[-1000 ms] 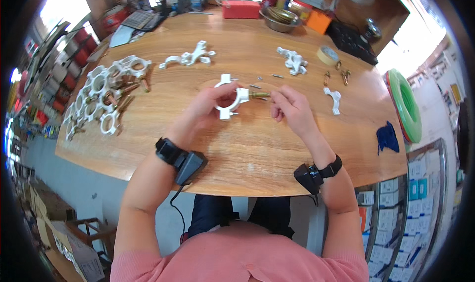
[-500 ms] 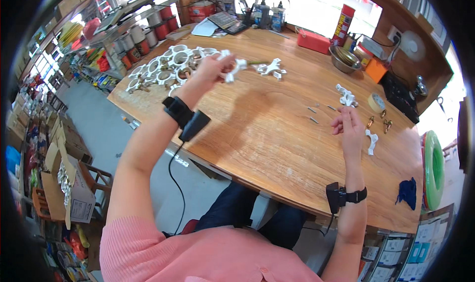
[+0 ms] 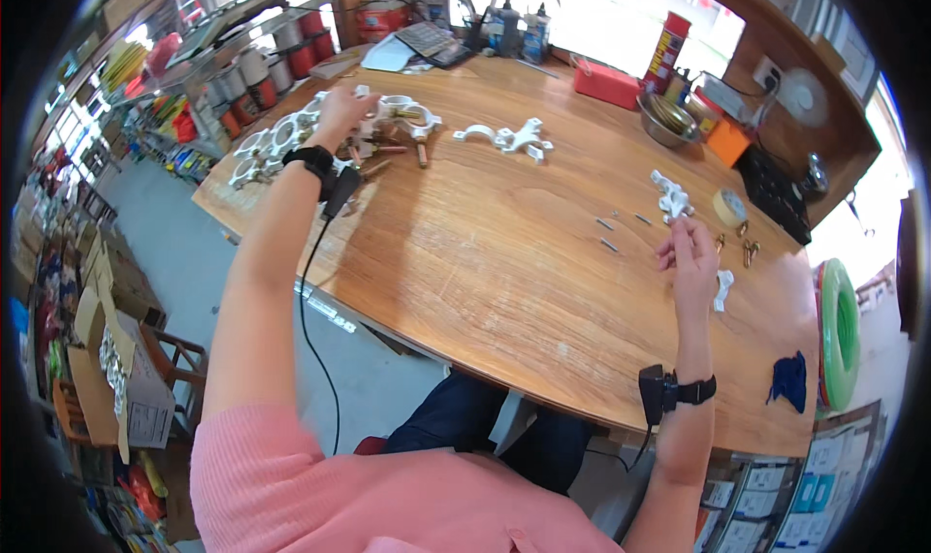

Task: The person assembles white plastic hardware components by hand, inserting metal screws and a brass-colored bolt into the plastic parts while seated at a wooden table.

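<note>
My left hand [image 3: 345, 113] is over the pile of white ring-shaped pipe clamps [image 3: 287, 132] at the far left. Its fingers are closed on a white clamp [image 3: 363, 92], mostly hidden behind them. Brass-coloured bolts [image 3: 422, 153] stick out of clamps beside it. On the right, my right hand [image 3: 690, 251] hovers low with fingers drawn together; whether a small thing is between them is hidden. Its fingertips are just below some white clamp pieces [image 3: 671, 196]. Another white clamp half [image 3: 723, 290] lies beside that hand, near brass fittings [image 3: 751, 252].
Mid-table at the back lie a curved white half [image 3: 475, 132] and a branching white piece [image 3: 526, 141]. Small metal pins [image 3: 606, 224] lie left of my right hand. A tape roll [image 3: 729, 207], metal bowl [image 3: 667, 122], red box [image 3: 607, 83] and dark cloth [image 3: 787, 381] line the right side.
My left hand has moved left from mid-table to the pile, carrying a white clamp. The curved white half behind it now shows. My right hand has barely shifted.
</note>
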Tool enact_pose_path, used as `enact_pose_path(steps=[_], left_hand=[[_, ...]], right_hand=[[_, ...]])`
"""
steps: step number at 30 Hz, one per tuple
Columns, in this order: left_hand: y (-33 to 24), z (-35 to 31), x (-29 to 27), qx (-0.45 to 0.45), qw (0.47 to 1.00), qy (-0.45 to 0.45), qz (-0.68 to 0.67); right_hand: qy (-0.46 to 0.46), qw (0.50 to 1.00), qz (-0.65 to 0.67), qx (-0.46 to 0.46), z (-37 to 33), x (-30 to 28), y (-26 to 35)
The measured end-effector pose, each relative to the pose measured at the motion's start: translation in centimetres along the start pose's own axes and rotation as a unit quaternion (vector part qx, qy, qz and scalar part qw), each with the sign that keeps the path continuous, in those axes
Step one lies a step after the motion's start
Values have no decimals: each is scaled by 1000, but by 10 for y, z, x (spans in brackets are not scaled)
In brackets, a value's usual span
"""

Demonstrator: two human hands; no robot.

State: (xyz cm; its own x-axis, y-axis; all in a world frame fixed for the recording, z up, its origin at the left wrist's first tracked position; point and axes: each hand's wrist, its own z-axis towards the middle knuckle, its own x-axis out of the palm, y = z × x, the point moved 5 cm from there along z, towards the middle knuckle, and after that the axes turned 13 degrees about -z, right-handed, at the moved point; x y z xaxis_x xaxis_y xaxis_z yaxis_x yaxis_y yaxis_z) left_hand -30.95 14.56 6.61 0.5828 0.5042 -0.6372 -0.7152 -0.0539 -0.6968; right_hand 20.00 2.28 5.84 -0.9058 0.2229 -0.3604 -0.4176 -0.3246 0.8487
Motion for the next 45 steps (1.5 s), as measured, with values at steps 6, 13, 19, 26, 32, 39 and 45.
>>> enact_pose_path(steps=[6, 13, 19, 26, 32, 39, 45], left_hand=[[-6, -1, 10, 102, 972, -47, 208], [-32, -45, 36, 187, 930, 15, 316], [-66, -50, 32, 219, 912, 21, 346], [-144, -66, 101, 352, 903, 172, 175], [-184, -88, 167, 366, 873, 309, 94], [-235, -217, 188, 347, 767, 536, 66], [-249, -274, 146, 423, 734, 530, -38]], right_hand=[[-48, 999, 16, -13, 11, -14, -8], [-133, 989, 51, -26, 16, -45, -3], [-249, 964, 86, -43, 16, -77, -3], [-347, 930, 111, -45, 15, -104, -18], [-155, 984, -70, 59, 32, -68, -37], [48, 957, -282, 44, 52, -43, -82], [121, 833, -537, 52, 91, -28, -110]])
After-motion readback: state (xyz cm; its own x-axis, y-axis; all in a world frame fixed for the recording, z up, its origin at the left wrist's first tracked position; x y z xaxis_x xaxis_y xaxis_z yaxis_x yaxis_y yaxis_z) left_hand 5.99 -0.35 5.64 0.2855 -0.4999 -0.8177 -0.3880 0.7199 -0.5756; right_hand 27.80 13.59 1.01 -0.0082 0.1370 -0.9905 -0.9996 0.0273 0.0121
